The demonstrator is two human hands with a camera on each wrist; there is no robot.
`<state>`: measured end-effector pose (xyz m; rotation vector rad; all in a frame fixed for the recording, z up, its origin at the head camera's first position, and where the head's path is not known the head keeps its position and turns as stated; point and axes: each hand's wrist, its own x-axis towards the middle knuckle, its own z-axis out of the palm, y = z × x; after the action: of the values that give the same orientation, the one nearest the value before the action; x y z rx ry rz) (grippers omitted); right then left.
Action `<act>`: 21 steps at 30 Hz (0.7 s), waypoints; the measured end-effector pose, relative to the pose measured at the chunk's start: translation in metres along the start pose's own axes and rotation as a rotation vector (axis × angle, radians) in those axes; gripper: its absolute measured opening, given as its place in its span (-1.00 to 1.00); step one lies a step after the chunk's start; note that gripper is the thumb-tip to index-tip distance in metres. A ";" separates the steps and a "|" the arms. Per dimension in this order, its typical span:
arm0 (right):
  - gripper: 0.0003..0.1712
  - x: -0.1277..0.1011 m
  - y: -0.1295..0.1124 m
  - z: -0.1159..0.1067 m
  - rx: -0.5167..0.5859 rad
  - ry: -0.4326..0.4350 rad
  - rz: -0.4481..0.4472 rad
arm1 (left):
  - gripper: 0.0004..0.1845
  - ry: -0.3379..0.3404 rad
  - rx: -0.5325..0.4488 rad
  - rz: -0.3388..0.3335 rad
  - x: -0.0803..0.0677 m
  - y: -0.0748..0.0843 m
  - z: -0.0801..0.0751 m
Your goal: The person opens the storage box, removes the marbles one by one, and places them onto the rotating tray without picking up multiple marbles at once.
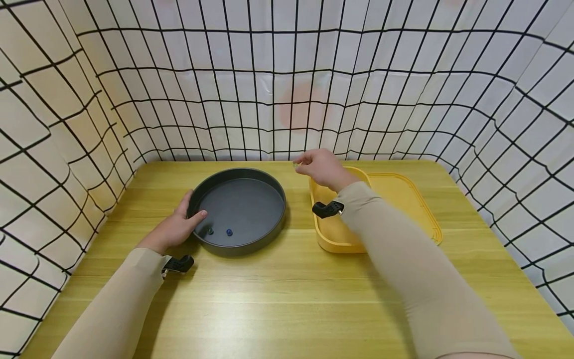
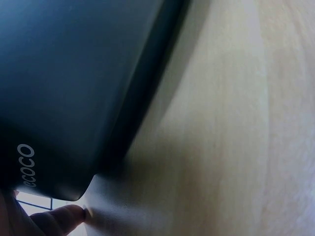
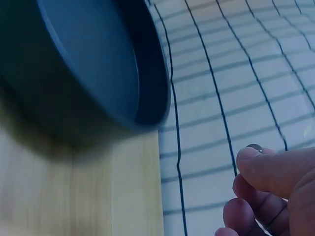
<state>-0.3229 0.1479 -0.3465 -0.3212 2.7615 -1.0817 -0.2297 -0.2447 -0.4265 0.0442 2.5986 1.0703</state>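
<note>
A round dark grey pan (image 1: 242,204) stands on the table at the left. My left hand (image 1: 172,229) holds its left rim, thumb over the edge and fingers along the outer wall. White lettering shows on the pan's side (image 2: 25,166) in the left wrist view. Inside the pan, near its front left, lie a dark green marble (image 1: 210,231) and a blue marble (image 1: 229,232). My right hand (image 1: 325,168) is raised over the far left corner of a yellow bin (image 1: 338,246). Between thumb and fingertip it pinches a small glassy marble (image 3: 255,147), mostly covered by the fingers.
A flat yellow lid (image 1: 403,199) lies right of the bin, partly behind my right sleeve. White cloth walls with a black grid (image 1: 251,89) enclose the wooden table (image 1: 251,309) at the back and both sides.
</note>
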 end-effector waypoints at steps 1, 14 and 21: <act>-0.65 -0.001 -0.005 0.003 -0.001 -0.003 -0.009 | 0.02 0.000 0.000 0.001 0.000 0.000 0.000; -0.69 -0.008 -0.058 0.039 -0.020 -0.095 -0.132 | 0.02 0.000 -0.006 -0.002 0.000 -0.001 0.001; -0.68 -0.010 -0.067 0.049 -0.025 -0.130 -0.172 | 0.02 -0.003 -0.024 -0.008 0.000 -0.001 0.000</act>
<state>-0.2925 0.0706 -0.3361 -0.6190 2.6732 -1.0233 -0.2302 -0.2452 -0.4269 0.0301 2.5807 1.0977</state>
